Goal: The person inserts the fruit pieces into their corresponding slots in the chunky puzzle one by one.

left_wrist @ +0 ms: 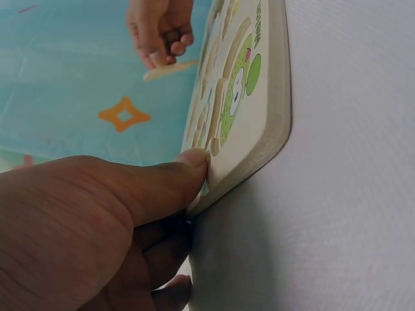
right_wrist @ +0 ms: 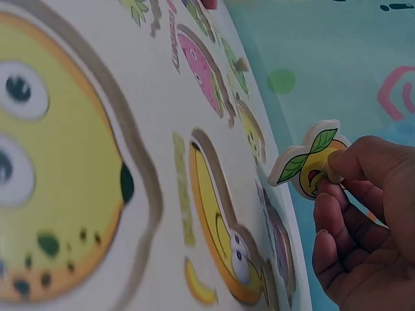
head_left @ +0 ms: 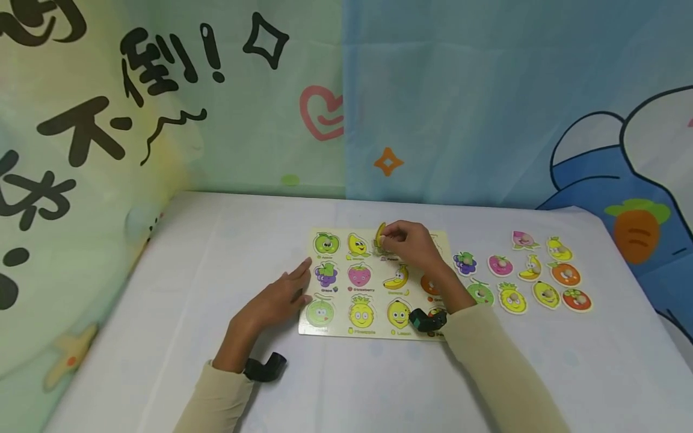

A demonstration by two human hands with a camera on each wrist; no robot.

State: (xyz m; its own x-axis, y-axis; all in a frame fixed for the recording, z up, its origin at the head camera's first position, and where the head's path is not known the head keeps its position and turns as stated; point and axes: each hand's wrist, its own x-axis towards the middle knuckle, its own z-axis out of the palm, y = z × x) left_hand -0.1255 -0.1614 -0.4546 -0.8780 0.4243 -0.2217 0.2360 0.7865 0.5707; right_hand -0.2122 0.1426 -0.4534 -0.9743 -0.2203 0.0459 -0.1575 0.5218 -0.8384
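Wooden fruit-puzzle board point(head_left: 373, 337), pale with printed fruit faces, lies flat on the white cloth surface point(head_left: 162, 337). At its 12 o'clock edge the right hand point(head_left: 411, 243) pinches the peg of a yellow leafy fruit piece point(right_wrist: 308, 162), tilted up off the board. The left hand point(head_left: 276, 300) rests at the board's 9 o'clock edge, fingers point(left_wrist: 188, 165) straight, touching it. Loose fruit-shaped pieces point(head_left: 547, 293) lie at 3 o'clock.

Fingers point(left_wrist: 188, 162) against puzzle board point(left_wrist: 275, 103) edge
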